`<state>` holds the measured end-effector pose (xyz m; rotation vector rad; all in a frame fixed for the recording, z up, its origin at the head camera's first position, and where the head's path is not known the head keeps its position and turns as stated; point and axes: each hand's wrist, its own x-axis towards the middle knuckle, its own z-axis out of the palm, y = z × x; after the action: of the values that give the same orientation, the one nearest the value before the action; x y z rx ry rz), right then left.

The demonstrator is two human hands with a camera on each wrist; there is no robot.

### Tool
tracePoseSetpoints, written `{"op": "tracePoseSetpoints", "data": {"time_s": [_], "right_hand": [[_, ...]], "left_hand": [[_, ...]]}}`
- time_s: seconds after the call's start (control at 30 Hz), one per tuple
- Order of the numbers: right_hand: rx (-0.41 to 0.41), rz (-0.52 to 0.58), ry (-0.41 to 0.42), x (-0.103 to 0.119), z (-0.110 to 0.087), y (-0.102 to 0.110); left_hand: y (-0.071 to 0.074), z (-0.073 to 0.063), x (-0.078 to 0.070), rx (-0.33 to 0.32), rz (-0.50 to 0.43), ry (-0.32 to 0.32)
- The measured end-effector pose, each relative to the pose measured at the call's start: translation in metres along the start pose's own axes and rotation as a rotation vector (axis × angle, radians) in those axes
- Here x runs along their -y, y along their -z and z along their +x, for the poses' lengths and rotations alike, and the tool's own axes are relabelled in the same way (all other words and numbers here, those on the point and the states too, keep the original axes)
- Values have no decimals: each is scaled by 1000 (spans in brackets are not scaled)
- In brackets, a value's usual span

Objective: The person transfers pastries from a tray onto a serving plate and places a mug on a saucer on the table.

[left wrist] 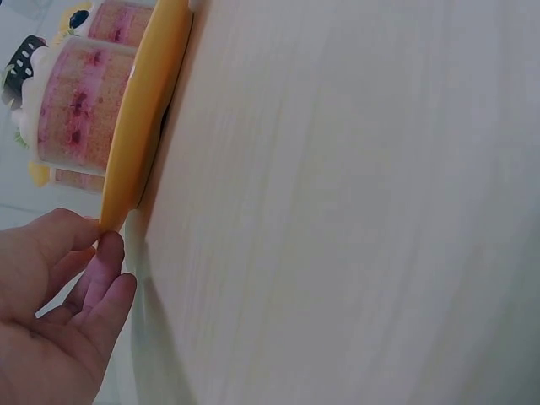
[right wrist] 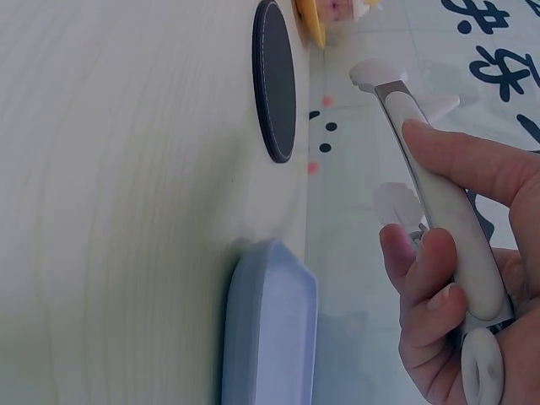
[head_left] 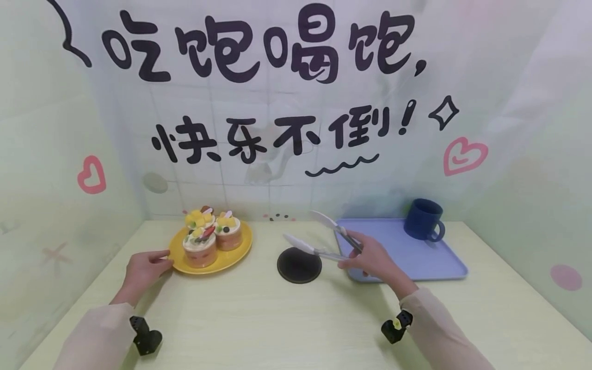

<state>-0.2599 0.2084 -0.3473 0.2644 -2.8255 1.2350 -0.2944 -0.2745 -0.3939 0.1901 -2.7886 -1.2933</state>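
My left hand (head_left: 143,271) pinches the near-left rim of a yellow plate (head_left: 240,252) between thumb and fingers. Several small round cakes (head_left: 200,253) topped with cream and fruit stand on that plate; the left wrist view shows their pink layered sides (left wrist: 83,105). Tongs (head_left: 324,253) with white tips and grey handles are in my right hand (head_left: 372,259), the thumb on one arm and fingers curled round the other. Their two arms are spread apart, with nothing between the tips, over the table near a round black coaster (head_left: 299,265).
At the right lies a blue tray (head_left: 444,264), partly behind my right hand. A dark blue mug (head_left: 422,220) stands upright on its far right part. Walls with printed lettering and hearts close off the back and both sides of the pale wooden table (head_left: 259,324).
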Motion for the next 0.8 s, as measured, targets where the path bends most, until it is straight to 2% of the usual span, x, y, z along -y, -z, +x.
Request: {"op": "tracePoseSetpoints", "data": {"time_s": [0.3, 0.8], "right_hand": [[-22, -29, -46, -12, -7, 11], [-45, -8, -92, -28, -20, 32]], "left_hand": [[0, -3, -1, -3, 6, -19], [0, -3, -4, -2, 3, -14]]}}
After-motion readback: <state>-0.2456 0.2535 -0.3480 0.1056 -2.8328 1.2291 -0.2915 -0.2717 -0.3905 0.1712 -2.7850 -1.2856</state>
